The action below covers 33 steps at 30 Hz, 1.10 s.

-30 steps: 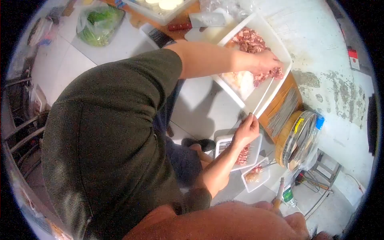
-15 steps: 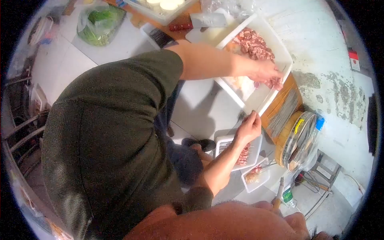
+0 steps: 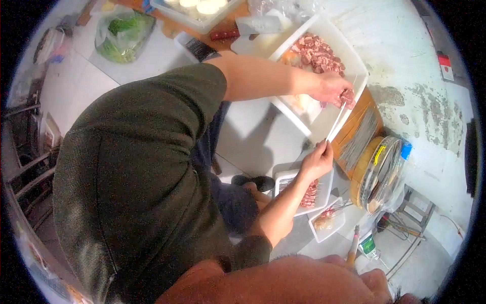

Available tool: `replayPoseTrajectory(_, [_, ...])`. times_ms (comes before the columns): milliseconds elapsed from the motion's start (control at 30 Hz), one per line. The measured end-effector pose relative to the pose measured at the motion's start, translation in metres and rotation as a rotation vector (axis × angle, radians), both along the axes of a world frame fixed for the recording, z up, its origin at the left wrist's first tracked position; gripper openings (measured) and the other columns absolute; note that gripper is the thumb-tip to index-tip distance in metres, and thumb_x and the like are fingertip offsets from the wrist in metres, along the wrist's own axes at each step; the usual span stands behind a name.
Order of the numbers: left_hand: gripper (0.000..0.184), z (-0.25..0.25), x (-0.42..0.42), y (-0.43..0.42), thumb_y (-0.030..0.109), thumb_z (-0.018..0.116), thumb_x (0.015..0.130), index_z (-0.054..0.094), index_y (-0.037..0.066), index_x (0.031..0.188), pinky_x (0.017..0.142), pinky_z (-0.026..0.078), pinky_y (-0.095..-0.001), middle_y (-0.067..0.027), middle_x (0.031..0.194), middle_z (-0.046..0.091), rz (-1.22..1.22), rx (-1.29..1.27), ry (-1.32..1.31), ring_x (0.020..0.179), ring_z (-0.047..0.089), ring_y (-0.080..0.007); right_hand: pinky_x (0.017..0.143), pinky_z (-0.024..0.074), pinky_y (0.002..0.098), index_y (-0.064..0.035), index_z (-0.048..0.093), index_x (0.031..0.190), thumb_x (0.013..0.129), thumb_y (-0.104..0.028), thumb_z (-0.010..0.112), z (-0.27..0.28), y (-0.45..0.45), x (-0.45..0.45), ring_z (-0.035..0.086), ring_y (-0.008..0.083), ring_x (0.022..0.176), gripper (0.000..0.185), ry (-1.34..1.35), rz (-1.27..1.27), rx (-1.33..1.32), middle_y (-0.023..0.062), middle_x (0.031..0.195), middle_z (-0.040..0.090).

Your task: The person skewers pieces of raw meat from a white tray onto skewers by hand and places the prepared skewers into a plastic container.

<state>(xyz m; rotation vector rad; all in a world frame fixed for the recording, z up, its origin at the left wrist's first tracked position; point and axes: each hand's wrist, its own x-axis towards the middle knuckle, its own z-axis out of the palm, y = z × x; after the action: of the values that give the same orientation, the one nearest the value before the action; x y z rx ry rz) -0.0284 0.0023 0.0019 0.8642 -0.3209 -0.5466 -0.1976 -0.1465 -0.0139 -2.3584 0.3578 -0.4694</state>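
Over the right part of a white tray (image 3: 350, 39), my left hand (image 3: 331, 88) is closed on a piece of raw meat (image 3: 347, 95). A thin pale skewer (image 3: 336, 123) runs from this piece down to my right hand (image 3: 317, 160), whose fingers are pinched round its lower end. Chopped red meat (image 3: 318, 53) lies in the tray above my left hand, and paler pieces (image 3: 298, 103) are partly hidden under the forearm. Below my right wrist, a smaller white tray (image 3: 324, 198) holds skewered meat (image 3: 309, 195).
A cleaver (image 3: 258, 25) lies behind the tray, near a dark-filled container (image 3: 198, 46) and bagged greens (image 3: 121, 38). Loose thin skewers (image 3: 360, 139) lie beside a round wooden container (image 3: 365, 175). A small tray (image 3: 328, 223) stands lower down, and a stained wall (image 3: 410, 71) rises at right.
My left hand has shifted slightly with the meat, now above the tray's right side. The skewer between my hands, hard to see half a second ago, shows clearly again.
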Motion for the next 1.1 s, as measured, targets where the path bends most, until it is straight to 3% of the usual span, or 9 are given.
replayPoseTrajectory(100, [0.017,0.0,-0.002,0.0,0.01,0.052,0.092,0.058,-0.006,0.093,0.08,0.05,-0.0338,-0.014,0.089,0.063,0.036,0.1,-0.208,0.092,0.063,-0.0233,0.071,0.0506,0.0319,0.0083,0.063,0.104,0.091,-0.018,0.058,0.002,0.001,0.0,0.064,0.0214,0.076,0.03,0.024,-0.011,0.057,0.0176,0.088,0.068])
replayPoseTrajectory(233, [0.02,0.001,-0.004,-0.003,0.012,0.056,0.091,0.058,-0.006,0.099,0.076,0.05,-0.032,-0.0135,0.093,0.064,0.035,0.112,-0.106,0.089,0.063,-0.0213,0.066,0.0491,0.0294,0.0085,0.064,0.1,0.091,-0.018,0.058,-0.001,0.002,0.001,0.06,0.017,0.07,0.029,0.027,-0.01,0.051,0.0131,0.08,0.066])
replayPoseTrajectory(367, [0.018,0.002,0.002,-0.003,0.012,0.058,0.09,0.06,-0.002,0.102,0.072,0.049,-0.0282,-0.0116,0.094,0.066,-0.038,0.172,0.029,0.087,0.063,-0.0186,0.059,0.0452,0.0258,0.0079,0.063,0.097,0.092,-0.018,0.058,0.0,0.001,0.002,0.054,0.0118,0.063,0.027,0.072,0.007,0.214,0.0073,0.074,0.062])
replayPoseTrajectory(533, [0.015,0.008,-0.002,-0.003,0.014,0.06,0.089,0.061,0.003,0.099,0.061,0.046,-0.0276,-0.0083,0.094,0.067,-0.005,0.226,-0.044,0.077,0.059,-0.0127,0.053,0.0409,0.0235,0.0076,0.063,0.095,0.092,-0.018,0.058,-0.008,-0.005,0.004,0.049,0.0086,0.059,0.026,0.103,-0.003,0.367,0.0041,0.071,0.059])
replayPoseTrajectory(867, [0.013,-0.001,0.007,-0.003,0.016,0.059,0.089,0.062,0.006,0.096,0.054,0.044,-0.0285,-0.0008,0.09,0.067,0.001,0.29,-0.08,0.079,0.06,-0.0102,0.055,0.0421,0.0232,0.0064,0.064,0.098,0.092,-0.017,0.057,0.002,0.003,0.004,0.051,0.009,0.061,0.025,0.111,0.005,0.271,0.0038,0.071,0.06])
replayPoseTrajectory(1033, [0.017,-0.022,0.014,-0.014,0.02,0.059,0.088,0.065,0.007,0.097,0.055,0.046,-0.0316,-0.0014,0.093,0.068,-0.104,0.242,-0.094,0.079,0.061,-0.0125,0.057,0.043,0.0233,0.0066,0.064,0.099,0.092,-0.016,0.058,-0.012,-0.01,0.009,0.052,0.0089,0.064,0.025,0.103,0.027,0.391,0.0046,0.073,0.061])
replayPoseTrajectory(1100, [0.02,-0.022,0.017,-0.01,0.021,0.058,0.088,0.066,0.007,0.099,0.058,0.048,-0.0336,-0.0029,0.095,0.068,-0.152,0.256,-0.105,0.08,0.062,-0.0149,0.057,0.0427,0.0232,0.007,0.065,0.1,0.092,-0.015,0.058,-0.004,-0.008,0.01,0.05,0.0081,0.063,0.025,0.083,0.046,0.267,0.0035,0.073,0.06])
